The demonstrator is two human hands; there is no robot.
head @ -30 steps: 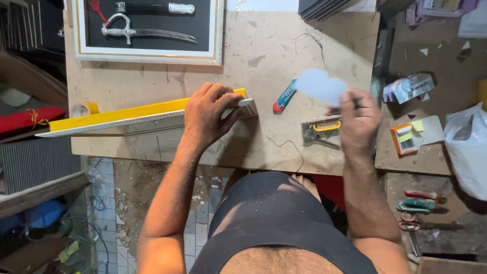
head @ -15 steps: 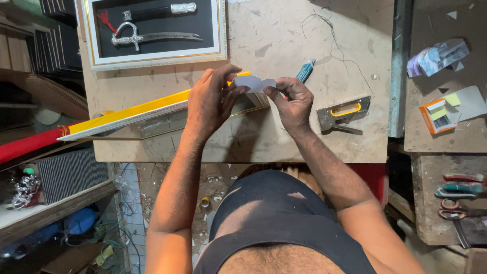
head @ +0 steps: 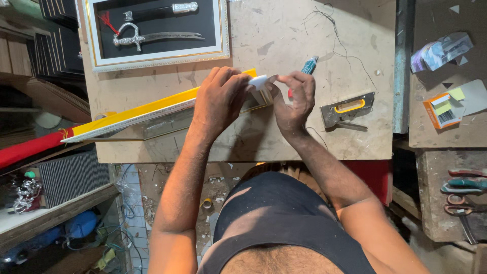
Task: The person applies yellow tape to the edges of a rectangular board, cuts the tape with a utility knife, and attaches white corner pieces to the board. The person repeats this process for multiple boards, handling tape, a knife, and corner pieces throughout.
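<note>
Both hands meet over the right end of a long yellow strip that lies slantwise across a worn wooden table. The left hand rests on top of the strip, its fingers curled down and closed on a small white piece at the strip's end. The right hand sits just right of the strip's end, thumb and forefinger pinched on the same white piece from the other side. Just beyond the strip's right end, behind the right hand, lies a teal utility knife. Further right of the strip rests a staple gun with a yellow handle. Above the strip, at the table's far edge, lies a white frame holding a sword and sheath on black backing.
</note>
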